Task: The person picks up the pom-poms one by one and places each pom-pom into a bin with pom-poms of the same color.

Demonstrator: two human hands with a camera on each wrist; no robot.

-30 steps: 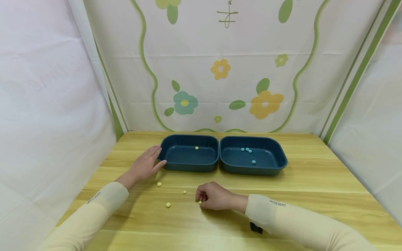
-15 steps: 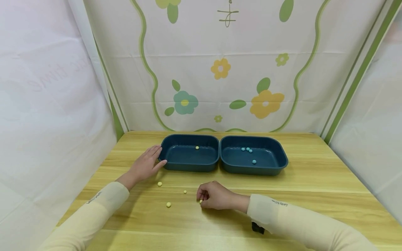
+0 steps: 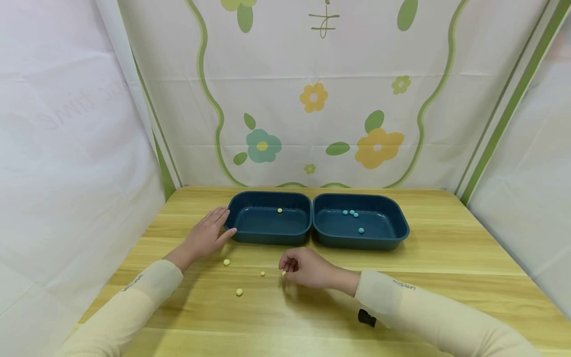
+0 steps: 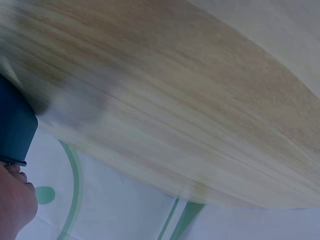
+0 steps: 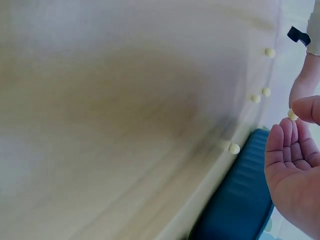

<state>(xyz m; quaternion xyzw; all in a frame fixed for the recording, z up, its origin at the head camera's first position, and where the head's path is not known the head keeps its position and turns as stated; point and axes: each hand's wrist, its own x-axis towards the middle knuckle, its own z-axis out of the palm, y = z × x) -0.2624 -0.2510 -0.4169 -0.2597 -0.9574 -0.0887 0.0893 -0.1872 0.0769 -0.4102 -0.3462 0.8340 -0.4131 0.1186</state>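
Right hand (image 3: 307, 268) pinched a yellow ball (image 5: 292, 114) before the left tray (image 3: 267, 238), unclenched left hand (image 3: 206, 235) touched its left end

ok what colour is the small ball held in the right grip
Pale yellow; the ball shows best in the right wrist view.

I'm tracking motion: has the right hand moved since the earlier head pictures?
Yes. In the head view, the right hand now appears nearer the left tray's front wall; whether through lifting or reaching forward, I cannot tell.
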